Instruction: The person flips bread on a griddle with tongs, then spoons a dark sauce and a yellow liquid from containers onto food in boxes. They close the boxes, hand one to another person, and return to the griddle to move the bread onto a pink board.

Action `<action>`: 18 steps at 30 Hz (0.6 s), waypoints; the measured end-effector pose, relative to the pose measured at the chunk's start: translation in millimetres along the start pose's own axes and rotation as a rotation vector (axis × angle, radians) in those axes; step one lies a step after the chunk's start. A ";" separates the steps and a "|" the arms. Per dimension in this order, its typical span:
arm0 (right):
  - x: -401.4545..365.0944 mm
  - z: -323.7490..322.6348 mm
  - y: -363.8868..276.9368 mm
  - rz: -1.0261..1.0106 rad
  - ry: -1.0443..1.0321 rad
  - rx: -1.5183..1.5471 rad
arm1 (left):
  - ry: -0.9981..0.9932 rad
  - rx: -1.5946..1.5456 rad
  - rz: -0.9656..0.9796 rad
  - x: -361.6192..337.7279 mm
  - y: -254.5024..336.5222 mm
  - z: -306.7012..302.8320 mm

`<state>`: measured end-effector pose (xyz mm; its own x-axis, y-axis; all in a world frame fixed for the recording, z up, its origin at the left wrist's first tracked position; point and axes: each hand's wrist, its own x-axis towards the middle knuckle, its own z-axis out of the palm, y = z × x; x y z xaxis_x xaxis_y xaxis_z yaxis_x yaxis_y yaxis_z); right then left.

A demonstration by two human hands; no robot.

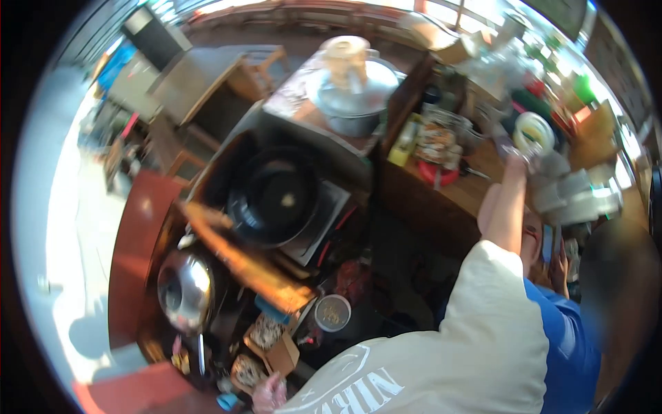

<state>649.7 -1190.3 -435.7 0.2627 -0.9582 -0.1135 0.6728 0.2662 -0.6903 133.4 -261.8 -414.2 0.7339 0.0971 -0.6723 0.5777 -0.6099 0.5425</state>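
My right hand (522, 153), in a clear plastic glove, reaches to the near edge of a round white tub (534, 132) on the wooden counter; its fingers are blurred. At the bottom, my left hand (269, 394), also in a clear glove, is beside an open cardboard box of food (247, 371). Its fingers are too unclear to read. A second open box (267, 332) of similar food stands just above, and a round tub of crumbly food (332, 313) is to its right.
A dark wok (274, 198) sits inside a metal surround. Beyond it stands a large lidded pot (355, 95). A shiny domed lid (185, 291) is at the left. Close on my right, a person in blue (569, 345) holds a phone (548, 243).
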 end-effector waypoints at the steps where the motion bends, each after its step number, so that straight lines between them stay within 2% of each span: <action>1: -26.9 9.9 -12.7 0.004 -0.034 0.003 | 0.123 0.167 0.091 -3.1 11.6 2.0; 2: -55.5 20.1 -30.3 0.021 -0.075 0.001 | 0.247 0.337 0.165 -3.6 32.6 2.5; 4: -129.3 42.5 -66.8 0.096 -0.173 -0.020 | 0.455 0.371 0.411 -54.9 206.6 -24.8; 5: -172.0 52.9 -85.7 0.148 -0.228 -0.041 | 0.455 0.347 0.417 -61.1 217.4 -33.3; 8: -313.9 69.5 -143.5 0.363 -0.443 -0.113 | 0.471 0.315 0.508 -87.6 187.9 -48.1; 11: -439.1 53.9 -184.4 0.673 -0.709 -0.178 | 0.543 0.303 0.555 -111.2 153.3 -52.4; 12: -473.4 39.9 -189.0 0.793 -0.801 -0.197 | 0.666 0.202 0.603 -118.8 144.4 -54.4; 14: -532.3 -8.6 -163.6 0.573 -1.299 -0.462 | 0.895 -0.064 0.723 -126.1 129.6 -59.2; 15: -568.8 -21.5 -163.7 0.569 -1.566 -0.645 | 0.915 -0.178 0.705 -137.5 126.9 -65.1; 16: -620.5 -45.6 -166.2 0.998 -1.452 -0.357 | 0.933 -0.292 0.685 -151.8 125.1 -73.2; 17: -670.3 -58.8 -180.6 0.322 -1.948 -0.807 | 0.925 -0.306 0.677 -162.0 116.6 -80.4; 18: -724.2 -75.1 -196.8 1.268 -1.422 -0.443 | 0.941 -0.186 0.693 -170.5 107.5 -85.4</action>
<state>275.1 -556.7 -271.3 0.8028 0.5618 -0.1997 -0.4555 0.3618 -0.8134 100.9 -276.8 -198.2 0.8404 0.3788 0.3877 -0.0614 -0.6442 0.7624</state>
